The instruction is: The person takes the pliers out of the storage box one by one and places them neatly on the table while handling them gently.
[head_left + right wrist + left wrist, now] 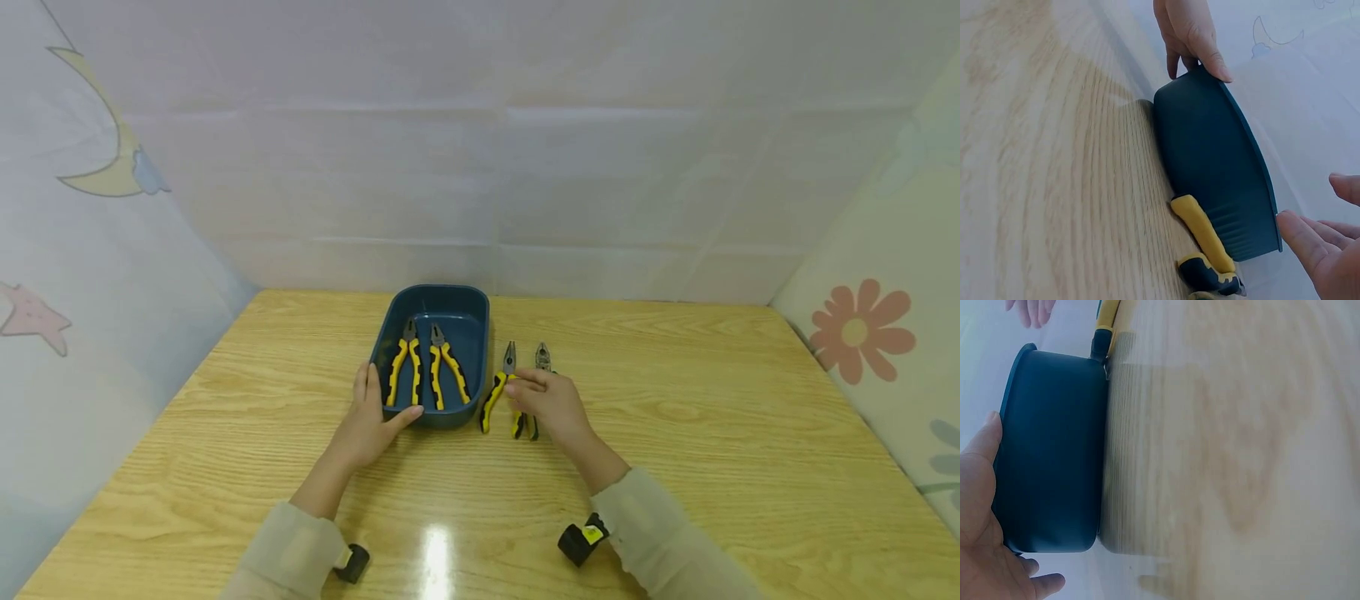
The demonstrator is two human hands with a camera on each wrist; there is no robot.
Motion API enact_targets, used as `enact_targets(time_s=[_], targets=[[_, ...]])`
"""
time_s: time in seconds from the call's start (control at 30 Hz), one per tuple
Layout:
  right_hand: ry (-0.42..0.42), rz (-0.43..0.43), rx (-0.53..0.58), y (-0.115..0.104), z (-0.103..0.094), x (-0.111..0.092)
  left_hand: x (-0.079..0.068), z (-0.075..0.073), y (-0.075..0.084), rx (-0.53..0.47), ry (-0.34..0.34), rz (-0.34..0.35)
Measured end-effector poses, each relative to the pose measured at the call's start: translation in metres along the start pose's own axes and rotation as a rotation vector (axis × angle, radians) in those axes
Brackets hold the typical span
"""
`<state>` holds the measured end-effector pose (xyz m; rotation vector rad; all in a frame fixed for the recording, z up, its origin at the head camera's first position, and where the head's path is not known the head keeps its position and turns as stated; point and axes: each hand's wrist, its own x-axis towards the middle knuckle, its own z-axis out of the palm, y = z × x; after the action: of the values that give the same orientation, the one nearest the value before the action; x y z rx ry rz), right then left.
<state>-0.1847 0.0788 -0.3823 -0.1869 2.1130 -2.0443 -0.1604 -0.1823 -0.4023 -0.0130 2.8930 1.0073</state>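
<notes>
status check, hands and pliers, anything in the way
Left hand grips blue bin at near-left corner. Right hand empty, above two pliers on table. Two more pliers in bin. No obstruction seen.

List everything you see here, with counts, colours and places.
Bin: one, dark blue, on the table
Pliers inside: two, yellow and black handles, in the bin
Loose pliers: two, grey heads, handles partly hidden, right of the bin
Table: one, light wood, under the bin
Walls: three, pale, behind and either side
Left-wall prints: three, yellow moon, blue cloud, pink star
Flower prints: two, red and grey-blue, right wall
Wrist devices: two, black, one by each sleeve
Sleeves: two, beige, on the forearms
Left hand: one, bare, gripping the bin
Right hand: one, bare, above the loose pliers
</notes>
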Motion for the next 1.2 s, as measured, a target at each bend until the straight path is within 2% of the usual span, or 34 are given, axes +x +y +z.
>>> enact_targets(time_s=[0.3, 0.6, 0.83, 1.03, 1.2], targets=[[-0.034, -0.007, 0.017, -0.008, 0.01, 0.003, 0.0, -0.001, 0.001, 0.016, 0.002, -0.009], [-0.12, -0.023, 0.072, -0.01, 0.024, 0.01, 0.001, -0.001, 0.0, 0.014, 0.008, -0.005], [-0.109, 0.013, -0.019, -0.013, 0.03, 0.011, 0.0, 0.001, 0.0, 0.003, 0.017, -0.002], [-0.157, 0.04, -0.022, -0.016, 0.033, 0.013, 0.0, 0.003, 0.0, -0.005, 0.015, -0.001], [-0.164, 0.05, -0.036, -0.017, 0.037, 0.017, 0.0, 0.002, 0.0, -0.003, 0.016, -0.003]])
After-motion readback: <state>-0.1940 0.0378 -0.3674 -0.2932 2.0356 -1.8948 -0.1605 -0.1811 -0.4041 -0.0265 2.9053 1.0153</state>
